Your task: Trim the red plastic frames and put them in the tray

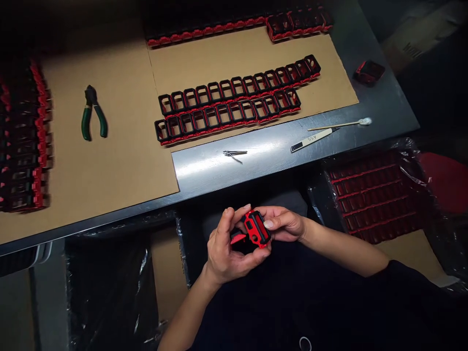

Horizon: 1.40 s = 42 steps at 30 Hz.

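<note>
Between my two hands, in front of the table edge, is a red and black plastic housing (pixel 257 228). My left hand (pixel 227 246) wraps it from the left, its thumb along the near side. From the right, my right hand (pixel 283 223) grips the same housing, the thumb pressed against its black face. My left fingers partly cover it. On the table beyond my hands stand two rows of similar red and black frames: a longer back row (pixel 237 87) and a front row (pixel 224 117).
Green-handled cutters (pixel 93 114) lie on the cardboard (pixel 120 165). Nail clippers (pixel 234 154), a cotton swab (pixel 340 125) and a pale A55-marked tool (pixel 314 140) lie on the metal tabletop (pixel 204 168). A single housing (pixel 369 73) sits at right; a plastic-lined box (pixel 373 195) holds more.
</note>
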{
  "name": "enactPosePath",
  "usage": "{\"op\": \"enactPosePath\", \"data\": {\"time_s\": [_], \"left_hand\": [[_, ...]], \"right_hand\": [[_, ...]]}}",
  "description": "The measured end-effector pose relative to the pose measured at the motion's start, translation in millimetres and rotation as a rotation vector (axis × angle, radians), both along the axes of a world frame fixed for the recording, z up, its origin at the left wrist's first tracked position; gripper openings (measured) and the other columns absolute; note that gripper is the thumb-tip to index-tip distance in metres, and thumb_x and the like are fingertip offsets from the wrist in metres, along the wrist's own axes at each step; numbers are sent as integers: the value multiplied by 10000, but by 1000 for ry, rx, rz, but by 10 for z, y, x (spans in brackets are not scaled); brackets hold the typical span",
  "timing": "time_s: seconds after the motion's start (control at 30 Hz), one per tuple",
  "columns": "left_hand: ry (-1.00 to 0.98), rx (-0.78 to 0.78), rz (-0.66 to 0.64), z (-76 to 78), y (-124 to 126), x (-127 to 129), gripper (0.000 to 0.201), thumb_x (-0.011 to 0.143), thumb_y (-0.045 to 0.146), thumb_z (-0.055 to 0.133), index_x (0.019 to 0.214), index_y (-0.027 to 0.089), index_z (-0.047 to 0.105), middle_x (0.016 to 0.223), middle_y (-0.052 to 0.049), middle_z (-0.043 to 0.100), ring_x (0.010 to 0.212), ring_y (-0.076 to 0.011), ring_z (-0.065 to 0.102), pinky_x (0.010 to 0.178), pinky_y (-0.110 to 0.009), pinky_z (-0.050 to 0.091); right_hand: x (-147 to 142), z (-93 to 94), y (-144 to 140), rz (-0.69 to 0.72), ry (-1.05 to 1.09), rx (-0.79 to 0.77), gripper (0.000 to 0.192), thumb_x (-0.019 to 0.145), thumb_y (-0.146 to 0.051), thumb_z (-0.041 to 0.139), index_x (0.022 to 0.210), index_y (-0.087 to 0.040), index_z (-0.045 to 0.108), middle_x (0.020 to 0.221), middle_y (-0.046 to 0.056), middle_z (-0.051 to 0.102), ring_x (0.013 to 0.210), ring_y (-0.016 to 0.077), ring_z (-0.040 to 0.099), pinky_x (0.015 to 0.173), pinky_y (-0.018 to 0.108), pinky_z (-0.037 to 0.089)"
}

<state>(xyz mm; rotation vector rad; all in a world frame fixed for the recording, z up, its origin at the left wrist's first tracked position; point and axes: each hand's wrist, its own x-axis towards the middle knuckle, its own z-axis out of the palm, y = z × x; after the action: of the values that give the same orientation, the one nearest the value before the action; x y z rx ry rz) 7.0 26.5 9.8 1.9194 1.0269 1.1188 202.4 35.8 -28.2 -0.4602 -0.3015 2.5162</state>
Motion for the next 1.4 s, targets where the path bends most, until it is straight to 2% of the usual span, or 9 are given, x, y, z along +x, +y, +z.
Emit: {"op": "enactPosePath", "data": {"time_s": [0.23,0.33,0.6,0.7,0.83,0.9,1.0,1.2,1.4], "left_hand": [[121,11,-57,-35,3,-43,1037,842,393,759,1606,229,78,1310,-203,677,750,-155,735,697,-303,643],[179,2,-100,-41,13,-42,1051,836,437,755,1608,197,83,1275,-191,692,910,-219,757,759,-343,650],[224,-98,-76,16,20,-22,771,754,369,792,1437,220,468,1216,-133,656,1057,-275,700,854,-418,641],[211,-145,-33,30,-15,-37,764,740,381,803,1413,221,478,1246,-130,620,1095,-271,679,846,-404,646],[199,-198,26,67,-62,-38,768,724,430,825,1370,213,471,1208,-110,629,1051,-246,683,833,-397,652],[193,-191,47,91,-79,-37,705,716,440,829,1304,214,511,1172,-96,639,1046,-246,677,850,-416,650],[188,-180,80,120,-107,-50,666,722,414,817,1291,218,533,1178,-101,631,1049,-247,669,831,-417,657],[154,-139,102,101,-149,-100,688,754,453,796,1347,219,539,1210,-125,633,1072,-258,671,751,-375,674],[7,-117,45,31,-138,-105,736,816,560,726,1428,223,494,1306,-169,659,1165,-290,674,659,-310,669]], "right_hand": [[14,100,10,-104,-113,71,423,740,-330,877,977,-134,588,736,-9,665,560,97,632,457,165,565],[3,214,26,-98,-211,118,414,725,-324,898,873,-137,561,674,-26,656,461,72,592,417,148,525],[-7,316,53,-1,-425,209,481,725,-499,871,853,-147,569,605,-46,615,453,83,572,427,174,479],[69,356,241,-149,-756,485,438,867,-580,702,880,-148,630,670,-1,645,531,111,592,505,227,503],[106,422,780,-429,-1472,1200,350,902,-436,689,1125,-167,679,1057,95,699,910,230,642,833,378,535],[62,405,1055,-353,-1706,1436,488,861,-459,735,1240,-164,646,1210,131,649,1074,308,575,916,442,501],[-37,308,1307,-202,-1881,1530,425,869,-485,730,1162,-180,689,1185,127,630,1070,327,535,864,434,499],[-42,189,1323,-316,-1905,1587,273,894,-407,686,1058,-192,726,1081,104,680,985,292,556,799,389,483],[337,597,762,-467,-1554,1505,229,865,-309,686,1050,-178,721,858,49,735,696,192,659,716,335,555]]}}
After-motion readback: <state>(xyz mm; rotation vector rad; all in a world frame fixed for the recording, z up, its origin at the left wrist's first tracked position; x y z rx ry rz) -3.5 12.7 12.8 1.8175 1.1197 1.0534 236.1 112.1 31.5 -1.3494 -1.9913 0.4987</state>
